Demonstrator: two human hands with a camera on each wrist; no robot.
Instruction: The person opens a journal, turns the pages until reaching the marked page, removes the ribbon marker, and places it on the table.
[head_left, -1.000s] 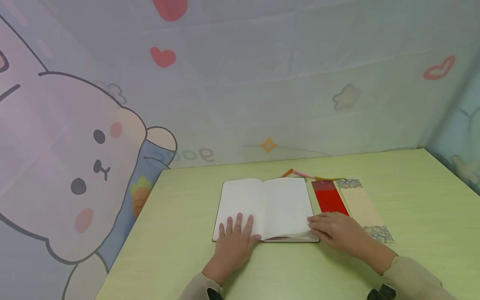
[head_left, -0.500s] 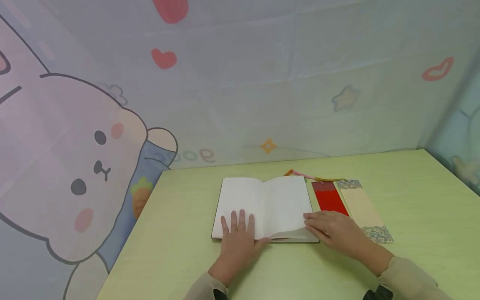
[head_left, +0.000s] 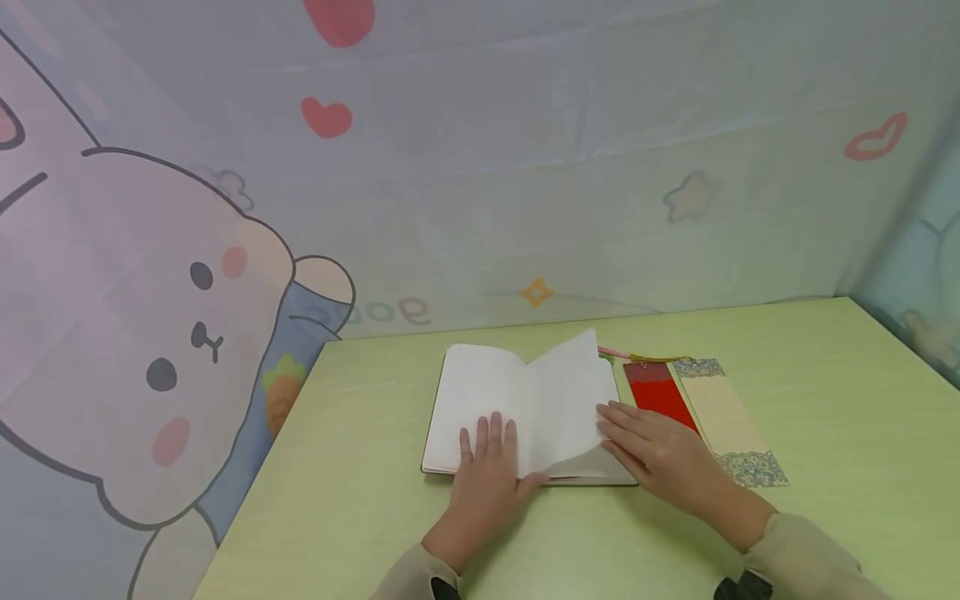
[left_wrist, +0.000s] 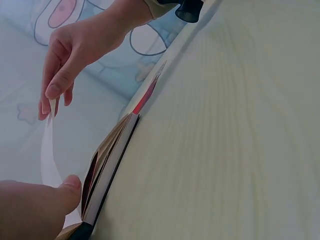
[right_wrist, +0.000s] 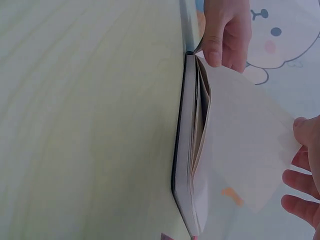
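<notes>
In the head view, the right hand (head_left: 665, 460) partly hides the red strip (head_left: 660, 395).

Looks forward and down from the head, well back, with the open notebook (head_left: 480, 387) toward five o'clock. From near and low, looks rightward from the left wrist and leftward from the right, sharing the lifted page (right_wrist: 247, 137), toward eight o'clock and three respectively.

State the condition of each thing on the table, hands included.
Notebook: open
Right page: lifted, bent
Left page: lying down
Left hand: resting on left page
Right hand: pinching right page
Red bookmark: flat, partly hidden
Cream bookmark: flat
Pink-and-olive cord: stretched out
</notes>
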